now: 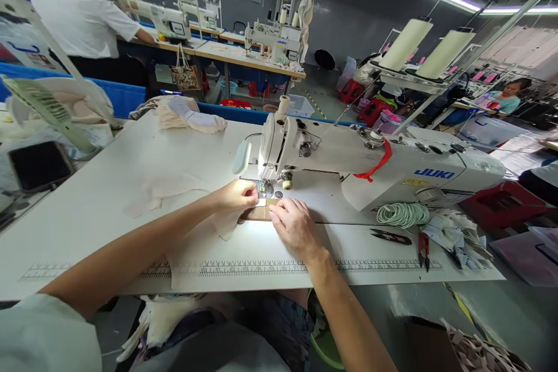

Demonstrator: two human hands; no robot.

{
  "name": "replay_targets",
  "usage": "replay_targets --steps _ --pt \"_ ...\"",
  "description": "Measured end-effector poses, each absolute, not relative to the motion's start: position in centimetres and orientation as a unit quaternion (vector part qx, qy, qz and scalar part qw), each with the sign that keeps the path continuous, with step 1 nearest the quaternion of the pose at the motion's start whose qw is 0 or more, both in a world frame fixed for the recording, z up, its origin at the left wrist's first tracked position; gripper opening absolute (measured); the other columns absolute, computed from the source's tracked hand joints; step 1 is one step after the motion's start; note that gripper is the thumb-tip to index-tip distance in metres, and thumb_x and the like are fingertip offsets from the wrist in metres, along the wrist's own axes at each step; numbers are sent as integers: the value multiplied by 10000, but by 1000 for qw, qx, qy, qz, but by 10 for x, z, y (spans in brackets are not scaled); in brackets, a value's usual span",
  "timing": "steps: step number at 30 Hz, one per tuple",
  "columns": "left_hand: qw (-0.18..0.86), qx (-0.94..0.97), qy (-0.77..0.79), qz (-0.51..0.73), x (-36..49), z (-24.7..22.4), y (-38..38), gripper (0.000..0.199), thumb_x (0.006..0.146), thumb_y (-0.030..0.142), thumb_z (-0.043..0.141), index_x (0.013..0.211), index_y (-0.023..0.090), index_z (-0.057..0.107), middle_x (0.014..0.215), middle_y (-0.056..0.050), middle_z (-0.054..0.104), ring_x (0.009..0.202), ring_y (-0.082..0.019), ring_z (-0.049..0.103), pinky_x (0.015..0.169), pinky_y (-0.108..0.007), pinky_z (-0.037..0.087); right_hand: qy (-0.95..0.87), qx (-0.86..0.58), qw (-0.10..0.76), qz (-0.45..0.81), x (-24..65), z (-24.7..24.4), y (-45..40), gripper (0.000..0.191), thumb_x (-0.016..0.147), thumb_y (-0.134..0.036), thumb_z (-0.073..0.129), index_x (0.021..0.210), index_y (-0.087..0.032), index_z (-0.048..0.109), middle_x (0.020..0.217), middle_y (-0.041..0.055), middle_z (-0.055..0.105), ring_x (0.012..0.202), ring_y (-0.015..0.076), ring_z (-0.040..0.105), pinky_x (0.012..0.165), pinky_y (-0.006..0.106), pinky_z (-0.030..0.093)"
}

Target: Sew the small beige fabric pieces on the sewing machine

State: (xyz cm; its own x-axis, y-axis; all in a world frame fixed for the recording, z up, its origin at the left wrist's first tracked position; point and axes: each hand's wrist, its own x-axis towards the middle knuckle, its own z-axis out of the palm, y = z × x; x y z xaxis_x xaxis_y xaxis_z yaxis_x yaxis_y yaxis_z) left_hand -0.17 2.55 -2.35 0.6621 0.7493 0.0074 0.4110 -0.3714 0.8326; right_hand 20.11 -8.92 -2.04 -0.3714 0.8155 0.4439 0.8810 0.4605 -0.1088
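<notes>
A white sewing machine (322,148) stands on the white table, its needle area just beyond my hands. My left hand (242,193) is closed at the presser foot, its fingers pressed together on something small that I cannot make out. To its right, my right hand (294,221) rests with bent fingers at the right end of a brown strip (255,213); whether it grips anything is hidden. A small white piece (261,202) lies at the strip's upper edge. Pale thin fabric (224,224) spreads beside the strip, below my left hand.
Folded cream fabric (192,116) lies at the table's back. On the right are a green cord coil (403,215), dark snips (390,236), red-handled snips (424,250) and scraps (462,238). A phone (40,165) lies left. Another person (78,11) works behind, at the upper left.
</notes>
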Motion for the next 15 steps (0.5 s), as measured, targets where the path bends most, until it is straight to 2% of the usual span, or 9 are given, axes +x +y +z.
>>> replay_targets --steps 3,11,15 --pt "429 806 361 192 -1 -21 25 265 729 443 560 730 178 570 708 -28 636 673 -187 588 612 -272 447 -821 -520 224 -69 200 -20 -89 190 1011 -178 527 1004 -159 715 933 57 610 880 211 549 818 336 395" --pt "405 822 358 179 0 -20 24 186 741 366 535 723 182 549 679 -18 620 640 -177 581 574 -257 432 -824 -526 194 -76 195 -19 -87 281 998 -202 557 1254 -189 672 936 56 570 885 227 526 815 354 391" --pt "377 838 360 164 1 -23 26 142 778 317 513 744 183 547 689 -11 622 647 -171 594 569 -244 436 -829 -525 175 -84 195 -20 -86 302 1009 -231 555 1294 -216 657 942 56 561 886 221 518 808 347 385"
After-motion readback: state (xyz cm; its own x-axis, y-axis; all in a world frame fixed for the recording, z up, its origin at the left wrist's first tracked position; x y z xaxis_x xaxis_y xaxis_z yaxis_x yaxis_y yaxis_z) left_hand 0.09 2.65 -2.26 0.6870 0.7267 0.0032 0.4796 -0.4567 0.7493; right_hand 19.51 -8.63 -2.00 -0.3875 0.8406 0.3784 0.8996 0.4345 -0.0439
